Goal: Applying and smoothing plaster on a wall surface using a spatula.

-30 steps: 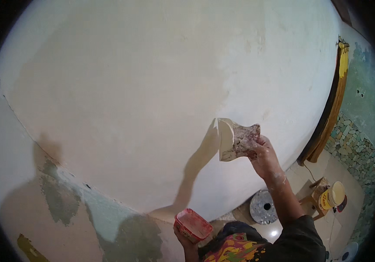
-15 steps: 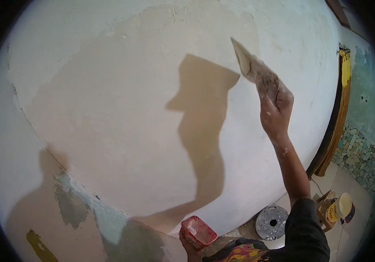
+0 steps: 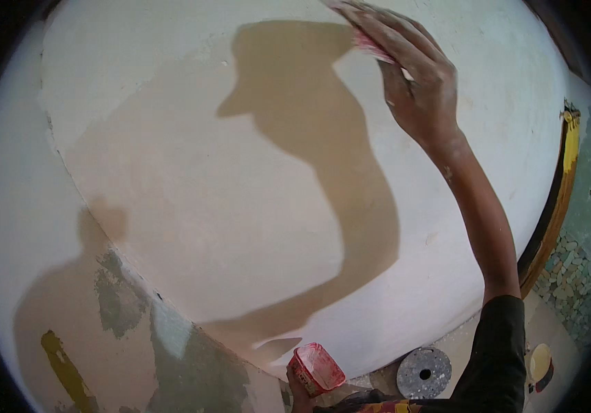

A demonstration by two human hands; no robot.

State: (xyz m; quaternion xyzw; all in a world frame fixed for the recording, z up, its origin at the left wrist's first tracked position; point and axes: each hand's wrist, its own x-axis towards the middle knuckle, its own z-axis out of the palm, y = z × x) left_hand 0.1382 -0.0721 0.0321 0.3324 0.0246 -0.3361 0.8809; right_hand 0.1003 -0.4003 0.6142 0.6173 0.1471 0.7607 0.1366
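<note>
Wall [image 3: 206,227]: moderately bright
Shadows [image 3: 302,82]: large, leftward; light from right
Scraper [image 3: 372,45]: slightly blurred
Fisheye rim: black, edges bowed

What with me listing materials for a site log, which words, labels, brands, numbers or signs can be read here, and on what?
No text can be read.
Red tub in the left hand: markings on its side, too small and blurred to read.
Spreader in the right hand: no readable lettering.
Pale bucket at lower right: no readable lettering.
</note>
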